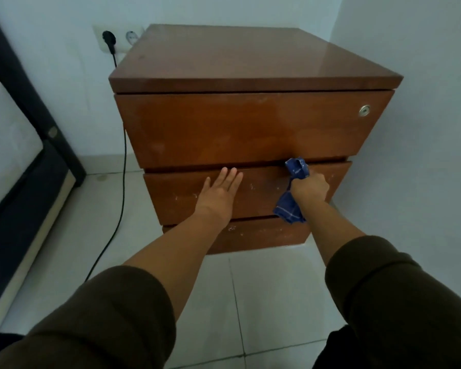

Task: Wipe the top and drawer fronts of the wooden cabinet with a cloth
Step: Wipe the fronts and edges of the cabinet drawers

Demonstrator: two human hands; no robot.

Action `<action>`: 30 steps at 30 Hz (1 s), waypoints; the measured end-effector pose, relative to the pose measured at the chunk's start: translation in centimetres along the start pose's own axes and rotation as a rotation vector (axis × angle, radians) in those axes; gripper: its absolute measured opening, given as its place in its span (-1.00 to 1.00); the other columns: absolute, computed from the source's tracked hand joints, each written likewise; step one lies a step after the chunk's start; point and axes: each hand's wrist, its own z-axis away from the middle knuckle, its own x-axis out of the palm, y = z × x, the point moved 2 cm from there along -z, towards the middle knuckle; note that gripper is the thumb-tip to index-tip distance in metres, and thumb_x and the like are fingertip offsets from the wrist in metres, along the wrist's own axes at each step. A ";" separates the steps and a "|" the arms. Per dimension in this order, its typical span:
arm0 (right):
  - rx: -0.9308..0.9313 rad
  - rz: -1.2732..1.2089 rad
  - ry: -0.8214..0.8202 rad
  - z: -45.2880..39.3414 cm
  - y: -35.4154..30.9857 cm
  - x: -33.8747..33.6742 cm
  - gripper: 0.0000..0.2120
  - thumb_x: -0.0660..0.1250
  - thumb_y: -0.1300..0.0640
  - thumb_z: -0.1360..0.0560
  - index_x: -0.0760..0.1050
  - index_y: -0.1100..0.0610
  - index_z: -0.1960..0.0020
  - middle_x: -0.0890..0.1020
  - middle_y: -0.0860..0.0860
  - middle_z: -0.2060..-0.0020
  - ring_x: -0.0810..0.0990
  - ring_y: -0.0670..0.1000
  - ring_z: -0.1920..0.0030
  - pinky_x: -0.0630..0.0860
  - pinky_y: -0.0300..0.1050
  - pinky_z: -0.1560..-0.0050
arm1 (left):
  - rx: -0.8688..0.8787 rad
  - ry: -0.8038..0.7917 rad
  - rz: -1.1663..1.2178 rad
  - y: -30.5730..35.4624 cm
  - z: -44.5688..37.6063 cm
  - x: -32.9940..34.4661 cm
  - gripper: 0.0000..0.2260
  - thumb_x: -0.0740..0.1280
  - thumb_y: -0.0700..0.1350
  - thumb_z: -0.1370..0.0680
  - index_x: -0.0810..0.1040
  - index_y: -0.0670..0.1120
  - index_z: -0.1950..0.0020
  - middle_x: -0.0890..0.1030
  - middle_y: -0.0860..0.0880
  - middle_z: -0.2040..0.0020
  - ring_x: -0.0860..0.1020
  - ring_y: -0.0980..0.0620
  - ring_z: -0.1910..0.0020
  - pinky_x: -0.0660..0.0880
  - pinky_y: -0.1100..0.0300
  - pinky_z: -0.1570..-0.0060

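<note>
Fingers of the right hand (310,187) grip a crumpled blue cloth (294,193) on the brown wooden cabinet's (250,129) middle drawer front; left hand (220,191) presses flat, fingers straight. Bottom drawer looks speckled, probably unwiped.

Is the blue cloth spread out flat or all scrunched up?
Scrunched up. The right hand grips the blue cloth in a bunch against the middle drawer front, with ends sticking out above and below the fist.
</note>
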 end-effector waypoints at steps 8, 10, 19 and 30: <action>-0.466 0.219 -0.028 4.6 -1.3 2.1 -0.66 0.21 0.40 -0.50 0.50 0.22 -0.24 0.62 0.21 -0.01 0.60 0.18 -0.01 0.42 -0.15 0.15 | -0.040 0.191 0.110 -5.0 2.6 -1.3 -0.38 0.18 -0.23 -0.58 -0.05 -0.02 -0.56 0.09 -0.01 -0.55 0.08 0.01 -0.53 0.01 0.06 -0.49; -0.617 0.232 -0.082 6.6 -2.1 3.7 -0.62 0.22 0.42 -0.47 0.49 0.21 -0.26 0.62 0.20 -0.04 0.58 0.19 -0.05 0.45 -0.11 0.11 | -0.121 0.231 0.099 -8.5 4.3 0.1 -0.40 0.19 -0.22 -0.57 0.00 -0.05 -0.55 0.12 -0.03 -0.55 0.11 -0.01 -0.52 0.05 0.06 -0.50; -1.143 0.441 -0.139 14.9 -5.8 12.2 -0.48 0.34 0.39 -0.44 0.37 0.32 -0.39 0.48 0.25 -0.30 0.42 0.24 -0.31 0.36 0.02 -0.33 | -0.230 0.191 0.381 -15.5 7.8 0.5 -0.31 0.18 -0.41 -0.52 -0.02 -0.04 -0.56 0.07 -0.04 -0.56 0.07 -0.02 -0.53 0.07 0.16 -0.46; -1.449 0.718 -0.079 14.2 -4.7 21.1 -0.65 0.36 0.35 -0.20 0.61 0.32 0.01 0.62 0.20 0.17 0.61 0.21 0.20 0.55 -0.06 0.36 | -0.142 0.194 0.686 -18.4 7.8 1.6 -0.22 0.13 -0.55 -0.42 0.08 -0.01 -0.54 0.28 0.04 -0.49 0.45 0.02 -0.21 0.23 0.53 -0.01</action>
